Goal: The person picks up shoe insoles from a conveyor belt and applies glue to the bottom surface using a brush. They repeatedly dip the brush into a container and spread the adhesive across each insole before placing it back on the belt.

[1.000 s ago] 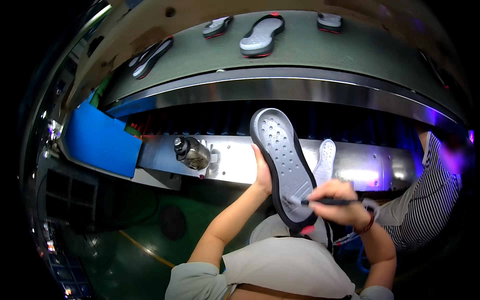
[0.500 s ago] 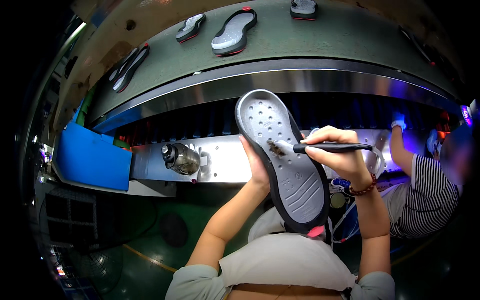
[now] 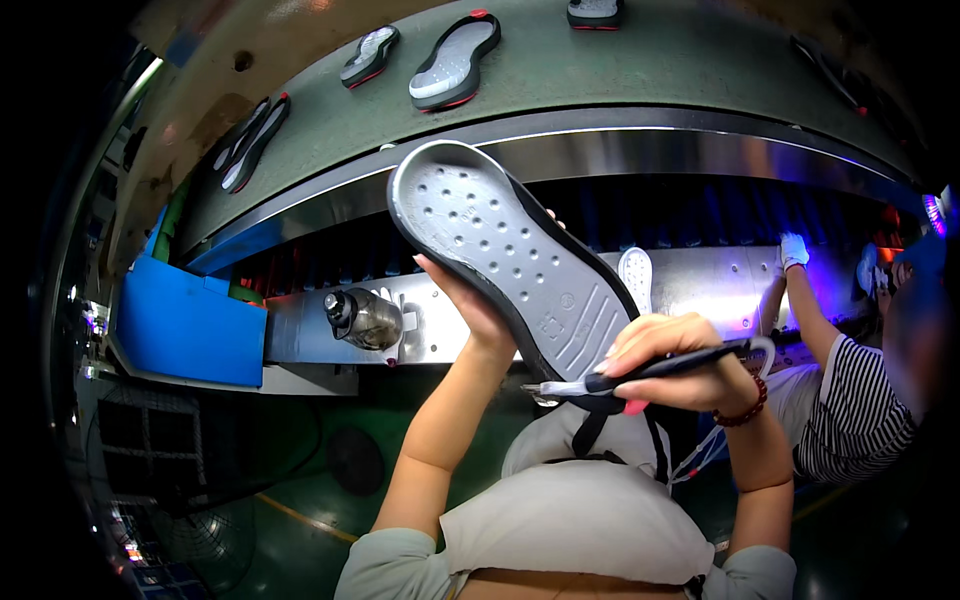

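Raised higher now, the grey shoe sole (image 3: 510, 255) sits in the left hand (image 3: 478, 312)'s grip; the right hand (image 3: 668, 362) pinches a black brush (image 3: 650, 370) at its heel.

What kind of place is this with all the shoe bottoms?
Probably a shoe factory line. Shoe soles ride a long grey conveyor belt, the left hand holds up a grey sole, and a co-worker works alongside.

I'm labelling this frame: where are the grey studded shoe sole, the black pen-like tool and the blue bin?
grey studded shoe sole (image 3: 500, 250), head view, middle of tread.
black pen-like tool (image 3: 660, 367), head view, barrel.
blue bin (image 3: 185, 325), head view, front wall.
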A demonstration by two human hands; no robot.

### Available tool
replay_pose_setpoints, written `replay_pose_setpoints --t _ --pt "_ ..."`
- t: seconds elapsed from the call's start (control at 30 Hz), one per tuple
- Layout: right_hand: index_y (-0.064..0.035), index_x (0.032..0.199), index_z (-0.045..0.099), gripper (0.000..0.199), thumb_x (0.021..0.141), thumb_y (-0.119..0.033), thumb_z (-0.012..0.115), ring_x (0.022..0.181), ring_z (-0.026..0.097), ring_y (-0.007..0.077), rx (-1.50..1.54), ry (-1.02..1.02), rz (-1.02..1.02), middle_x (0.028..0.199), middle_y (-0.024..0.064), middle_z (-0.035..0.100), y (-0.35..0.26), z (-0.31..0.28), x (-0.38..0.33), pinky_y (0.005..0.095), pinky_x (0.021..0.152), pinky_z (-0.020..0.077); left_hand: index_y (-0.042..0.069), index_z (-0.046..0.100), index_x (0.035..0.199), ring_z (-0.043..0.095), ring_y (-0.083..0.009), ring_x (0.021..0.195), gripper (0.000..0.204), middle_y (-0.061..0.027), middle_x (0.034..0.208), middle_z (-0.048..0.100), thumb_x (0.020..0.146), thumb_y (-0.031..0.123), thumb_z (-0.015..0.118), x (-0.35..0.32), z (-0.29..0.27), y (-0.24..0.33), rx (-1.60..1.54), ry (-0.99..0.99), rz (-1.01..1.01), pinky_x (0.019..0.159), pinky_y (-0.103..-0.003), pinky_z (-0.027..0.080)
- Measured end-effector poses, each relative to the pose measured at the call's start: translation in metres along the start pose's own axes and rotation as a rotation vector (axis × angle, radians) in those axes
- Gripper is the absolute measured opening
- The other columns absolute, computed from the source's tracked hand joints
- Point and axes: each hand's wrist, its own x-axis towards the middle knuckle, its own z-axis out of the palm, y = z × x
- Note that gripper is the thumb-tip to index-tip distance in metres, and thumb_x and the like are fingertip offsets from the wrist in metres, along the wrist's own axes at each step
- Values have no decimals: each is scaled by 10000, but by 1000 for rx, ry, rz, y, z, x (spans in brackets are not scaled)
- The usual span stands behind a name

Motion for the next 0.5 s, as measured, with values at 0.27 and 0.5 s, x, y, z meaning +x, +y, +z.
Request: replay_pose_setpoints --t 0.27,0.5 --pt "8 853 649 195 664 44 678 810 603 181 41 57 19 835 103 644 5 2 -18 276 746 467 26 314 1282 482 -348 1068 975 -230 1215 441 696 801 243 5 -6 9 117 125 58 933 -450 383" --pt "-10 860 668 204 659 19 686 878 569 171 -13 152 147 882 108 630 15 7 -39 268 792 438 7 289 1293 498 -347 1053 985 -241 1195 458 704 793 227 5 -10 11 190 182 71 924 -433 396"
